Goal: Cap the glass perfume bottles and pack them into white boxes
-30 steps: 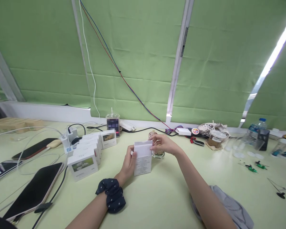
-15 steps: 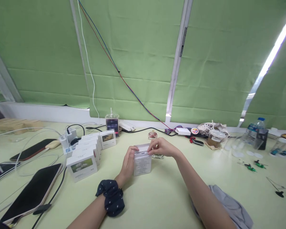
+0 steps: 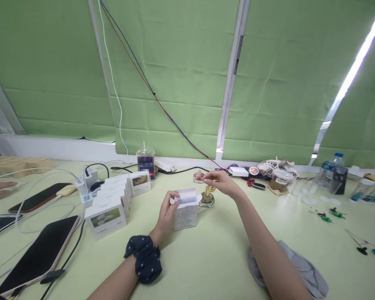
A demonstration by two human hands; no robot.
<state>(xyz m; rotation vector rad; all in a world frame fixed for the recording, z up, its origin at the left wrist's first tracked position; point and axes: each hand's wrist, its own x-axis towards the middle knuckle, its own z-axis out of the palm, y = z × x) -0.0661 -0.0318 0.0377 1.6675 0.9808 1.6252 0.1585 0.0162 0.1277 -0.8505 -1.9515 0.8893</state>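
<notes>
My left hand (image 3: 166, 213) grips the left side of a small white carton (image 3: 186, 216), which stands upright on the table. Its top flap is up, and small print covers the side facing me. Just behind its right edge sits a small glass bottle (image 3: 206, 201) with a gold neck. My right hand (image 3: 221, 183) hovers above and behind that bottle, its fingers loosely bent and apart with nothing visible in them. Beyond the fingertips stands a second small glass bottle (image 3: 199, 176) with a reddish pattern, partly hidden by the hand.
A row of white picture boxes (image 3: 108, 214) stands at left, beside phones (image 3: 40, 254) and charging cables. A drink cup (image 3: 146, 164) is behind them. Pliers (image 3: 256, 186), an iced drink (image 3: 281, 179), clear jars (image 3: 367, 191) and a grey cloth (image 3: 306, 266) lie right. Another person's hand (image 3: 0, 187) shows far left.
My right hand has left the top of the carton and moved up and right, over the glass bottles. The carton's top now gapes wider. Another person's hand has appeared at far left.
</notes>
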